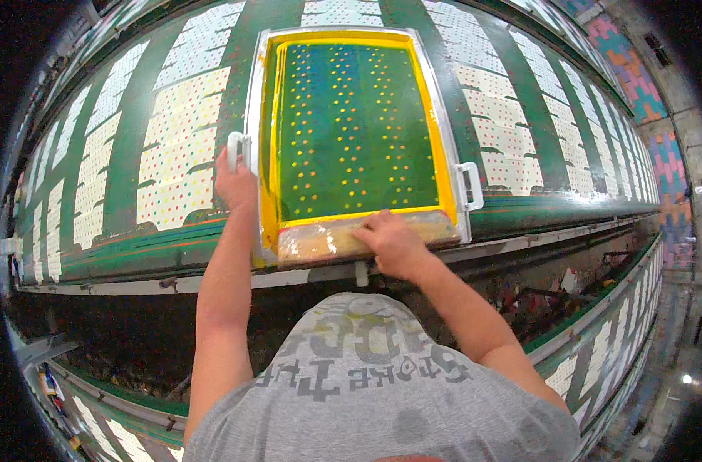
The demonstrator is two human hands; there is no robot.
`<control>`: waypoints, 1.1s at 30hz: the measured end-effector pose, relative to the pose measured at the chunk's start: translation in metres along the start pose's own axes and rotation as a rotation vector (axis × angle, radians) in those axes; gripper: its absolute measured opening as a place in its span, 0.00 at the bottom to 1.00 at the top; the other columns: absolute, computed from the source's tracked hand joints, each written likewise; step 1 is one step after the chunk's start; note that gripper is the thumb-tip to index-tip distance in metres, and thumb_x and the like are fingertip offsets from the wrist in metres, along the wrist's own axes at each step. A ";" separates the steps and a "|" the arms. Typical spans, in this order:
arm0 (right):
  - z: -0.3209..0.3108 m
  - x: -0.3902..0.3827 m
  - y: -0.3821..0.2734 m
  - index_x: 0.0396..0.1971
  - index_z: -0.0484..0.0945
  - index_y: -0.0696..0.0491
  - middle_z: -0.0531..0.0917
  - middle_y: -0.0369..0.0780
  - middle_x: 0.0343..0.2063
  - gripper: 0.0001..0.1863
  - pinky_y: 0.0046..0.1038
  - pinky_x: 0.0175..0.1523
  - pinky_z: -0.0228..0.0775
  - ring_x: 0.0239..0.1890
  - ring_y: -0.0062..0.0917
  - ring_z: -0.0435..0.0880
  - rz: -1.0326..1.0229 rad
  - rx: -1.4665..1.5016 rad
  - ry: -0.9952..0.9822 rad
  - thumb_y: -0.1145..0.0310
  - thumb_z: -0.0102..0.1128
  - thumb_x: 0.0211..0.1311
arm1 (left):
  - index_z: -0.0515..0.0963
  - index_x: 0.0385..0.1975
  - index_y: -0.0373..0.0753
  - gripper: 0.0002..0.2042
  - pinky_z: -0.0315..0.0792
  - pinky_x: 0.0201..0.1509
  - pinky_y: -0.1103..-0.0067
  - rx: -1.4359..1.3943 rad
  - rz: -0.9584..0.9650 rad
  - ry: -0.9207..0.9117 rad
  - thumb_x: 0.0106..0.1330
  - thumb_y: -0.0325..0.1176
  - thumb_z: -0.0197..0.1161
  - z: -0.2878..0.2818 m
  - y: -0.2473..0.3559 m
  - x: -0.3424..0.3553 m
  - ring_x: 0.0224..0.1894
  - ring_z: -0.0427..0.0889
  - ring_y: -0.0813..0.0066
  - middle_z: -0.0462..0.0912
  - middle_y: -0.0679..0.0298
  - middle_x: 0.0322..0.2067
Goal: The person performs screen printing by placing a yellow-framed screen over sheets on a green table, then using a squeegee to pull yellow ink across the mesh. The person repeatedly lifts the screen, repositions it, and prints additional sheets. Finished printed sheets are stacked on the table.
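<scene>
A screen-printing frame [252, 108] lies on the long green table in front of me. Its green mesh carries columns of small dots inside a yellow border. My left hand [235, 179] is closed round the white handle [234, 151] on the frame's left side. At the near end of the frame, a wide wooden squeegee [312, 240] with worn, paint-marked faces lies across the mesh. My right hand [391, 240] grips the squeegee right of its middle, with its fingers over the upper edge. A second white handle [472, 186] on the frame's right side is untouched.
White fabric panels with coloured dots [183, 146] lie in rows on the green table [127, 146], on both sides of the frame. A metal rail [197, 279] runs along the table's near edge. Behind me are more tables with pale panels [589, 369]. Coloured floor tiles [666, 165] show at right.
</scene>
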State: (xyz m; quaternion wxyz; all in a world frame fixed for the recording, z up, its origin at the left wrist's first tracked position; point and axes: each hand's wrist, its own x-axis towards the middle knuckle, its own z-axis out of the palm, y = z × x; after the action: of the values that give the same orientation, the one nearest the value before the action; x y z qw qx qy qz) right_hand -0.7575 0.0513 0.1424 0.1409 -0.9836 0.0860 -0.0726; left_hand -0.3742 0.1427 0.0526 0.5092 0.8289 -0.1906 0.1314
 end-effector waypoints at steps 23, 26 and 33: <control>-0.039 -0.101 0.218 0.66 0.81 0.56 0.83 0.52 0.61 0.33 0.43 0.76 0.69 0.68 0.46 0.80 0.709 0.495 0.534 0.74 0.74 0.57 | 0.86 0.47 0.35 0.11 0.80 0.47 0.59 0.122 -0.079 0.005 0.69 0.33 0.70 0.004 -0.025 0.014 0.37 0.88 0.55 0.90 0.51 0.35; -0.039 -0.099 0.223 0.67 0.82 0.58 0.89 0.37 0.49 0.29 0.26 0.59 0.79 0.49 0.21 0.87 0.826 0.643 0.454 0.78 0.70 0.64 | 0.85 0.46 0.35 0.09 0.80 0.47 0.63 0.094 -0.112 -0.011 0.72 0.31 0.70 0.002 -0.018 0.009 0.37 0.88 0.60 0.89 0.54 0.35; -0.068 -0.087 0.209 0.61 0.86 0.56 0.89 0.42 0.51 0.24 0.28 0.59 0.80 0.49 0.25 0.87 0.841 0.867 0.509 0.77 0.73 0.63 | 0.84 0.45 0.34 0.07 0.78 0.48 0.64 0.051 -0.095 -0.023 0.73 0.28 0.67 0.000 -0.022 0.006 0.38 0.85 0.63 0.87 0.56 0.35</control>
State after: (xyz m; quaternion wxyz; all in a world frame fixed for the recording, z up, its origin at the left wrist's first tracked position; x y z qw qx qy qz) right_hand -0.8852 -0.1475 0.1364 0.5163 -0.6722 0.4569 -0.2698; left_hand -0.3587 0.1504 0.0382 0.4914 0.8511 -0.1537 0.1024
